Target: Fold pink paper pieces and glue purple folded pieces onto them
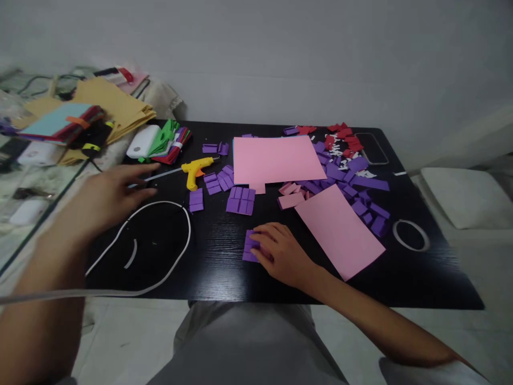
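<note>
My left hand [114,193] hovers over the left side of the table, thumb and fingers apart. Between its fingertips and the yellow glue gun [195,170] runs a thin pale glue stick [170,172], which enters the gun's back end; I see no grip on it. My right hand [282,252] rests near the front edge, its bent fingers and thumb on a small purple folded paper panel [249,250] lying flat. The fingers hide the panel's right part. A larger purple panel of joined strips [241,200] lies just beyond, with smaller purple pieces [196,200] beside the gun.
Pink sheets [278,160] [340,230] lie at the middle and right. Behind them is a heap of purple pieces [336,171] with red scraps [348,140]. A white cable [188,235] loops at left. A tape ring [411,235] lies right; paper bundles [164,141] stand back left.
</note>
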Available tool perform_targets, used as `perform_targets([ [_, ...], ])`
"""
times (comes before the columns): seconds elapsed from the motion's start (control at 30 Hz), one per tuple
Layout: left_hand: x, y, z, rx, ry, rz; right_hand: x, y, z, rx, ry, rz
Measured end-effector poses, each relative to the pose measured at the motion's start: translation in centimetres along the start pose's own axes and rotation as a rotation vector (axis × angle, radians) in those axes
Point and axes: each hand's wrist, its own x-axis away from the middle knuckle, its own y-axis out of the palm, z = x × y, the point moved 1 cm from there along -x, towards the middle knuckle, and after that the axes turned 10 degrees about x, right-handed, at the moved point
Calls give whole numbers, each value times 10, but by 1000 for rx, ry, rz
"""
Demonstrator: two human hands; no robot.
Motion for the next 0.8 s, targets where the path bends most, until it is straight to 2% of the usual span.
perform_targets([
  [0.07,-14,17,13,36,-6,-88,-6,-4,1,0,10,17],
  [0.2,-46,45,37,-48,-121,-152,-43,-3,-5,38,-63,-19],
  [0.33,-72,67,44,-55,-119,-183,-98,21,-26,78,-234,-178],
  [0.43,-81,78,35,-37,-157,-164,-124,46,-44,176,-316,-204],
  [0.57,-72,76,17,156,-158,-121,-126,68,-57,249,-306,-226],
  [0.6,-67,73,13,270,-138,-48,-123,70,-59,249,-311,-225],
  [0.7,-50,63,6,403,-109,58,-115,65,-62,237,-353,-215],
  [0.8,-37,59,10,592,-80,190,-112,56,-61,246,-348,-222],
])
